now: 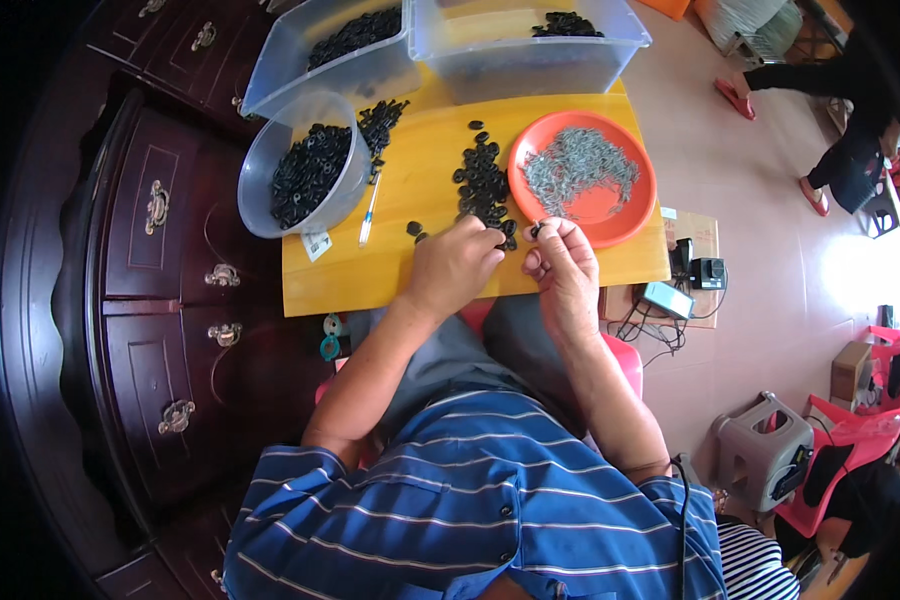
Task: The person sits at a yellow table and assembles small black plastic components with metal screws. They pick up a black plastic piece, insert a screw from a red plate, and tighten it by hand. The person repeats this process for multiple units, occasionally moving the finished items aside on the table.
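My right hand (567,275) is raised over the near edge of the yellow table (355,285), thumb and fingers pinching a small black part (536,230). Beside it, my left hand (458,265) is closed with the fingers curled inward; whatever they hold, if anything, is hidden. Just beyond the left hand lies a loose pile of small round black parts (482,182). An orange plate (600,232) to the right of the pile bears a heap of thin silvery metal pieces (580,170).
On the left stand a clear round tub (260,205) of black parts and a pen (368,212). Two clear bins (530,75) line the far side. Dark drawers (140,205) flank the table. Right of it are a cardboard box (705,235), cables and another person's legs (825,165).
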Demonstrator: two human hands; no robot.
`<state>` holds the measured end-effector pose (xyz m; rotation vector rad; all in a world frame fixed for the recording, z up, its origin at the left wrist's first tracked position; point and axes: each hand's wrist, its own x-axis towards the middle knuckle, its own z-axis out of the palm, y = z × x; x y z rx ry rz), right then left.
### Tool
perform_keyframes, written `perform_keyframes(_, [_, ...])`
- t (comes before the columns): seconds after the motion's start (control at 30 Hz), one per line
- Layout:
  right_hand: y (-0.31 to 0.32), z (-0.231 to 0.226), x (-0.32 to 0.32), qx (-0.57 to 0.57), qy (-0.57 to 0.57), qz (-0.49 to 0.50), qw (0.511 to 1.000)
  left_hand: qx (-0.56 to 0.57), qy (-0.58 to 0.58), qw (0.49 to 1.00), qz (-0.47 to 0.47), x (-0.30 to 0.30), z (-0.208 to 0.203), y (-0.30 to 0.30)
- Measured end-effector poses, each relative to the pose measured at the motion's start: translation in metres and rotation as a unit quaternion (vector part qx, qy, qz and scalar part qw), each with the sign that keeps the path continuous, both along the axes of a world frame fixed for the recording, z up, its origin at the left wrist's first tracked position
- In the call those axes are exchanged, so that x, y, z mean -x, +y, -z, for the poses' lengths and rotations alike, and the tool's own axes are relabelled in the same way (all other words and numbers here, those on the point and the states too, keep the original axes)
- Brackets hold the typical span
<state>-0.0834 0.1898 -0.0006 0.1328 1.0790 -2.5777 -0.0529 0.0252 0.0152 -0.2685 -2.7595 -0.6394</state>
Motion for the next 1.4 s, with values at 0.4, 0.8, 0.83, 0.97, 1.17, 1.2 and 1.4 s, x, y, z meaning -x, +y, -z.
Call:
perform_keyframes(0.4, [-0.001, 0.006, -0.002, 0.016, 0.001, -0.004, 1.0, 0.055, 0.004, 0.997, 0.045, 0.008, 0.003, -0.002])
perform_keyframes(0.8, [-0.007, 0.013, -0.001, 0.039, 0.008, 0.006, 0.999, -0.083, 0.045, 0.99, 0.108, -0.012, -0.02, 0.018])
perform_keyframes(0.83, [-0.006, 0.012, -0.001, 0.048, 0.006, 0.0, 0.999, -0.088, 0.032, 0.987, 0.128, -0.015, -0.018, 0.022])
perform_keyframes(0.97, [-0.009, 0.01, -0.001, 0.072, -0.029, -0.01, 0.997, -0.116, -0.014, 0.979, 0.166, -0.023, -0.011, 0.038])
perform_keyframes(1.17, [-0.011, 0.016, -0.001, 0.098, -0.013, -0.014, 0.995, -0.281, -0.117, 0.949, 0.076, -0.031, 0.0, 0.046])
perform_keyframes(1.2, [-0.012, 0.016, -0.002, 0.104, -0.012, -0.02, 0.994, -0.332, -0.12, 0.933, 0.074, -0.032, 0.006, 0.045])
perform_keyframes(1.4, [-0.017, 0.016, -0.004, 0.101, 0.01, -0.016, 0.995, -0.358, -0.098, 0.928, 0.04, -0.031, 0.011, 0.051])
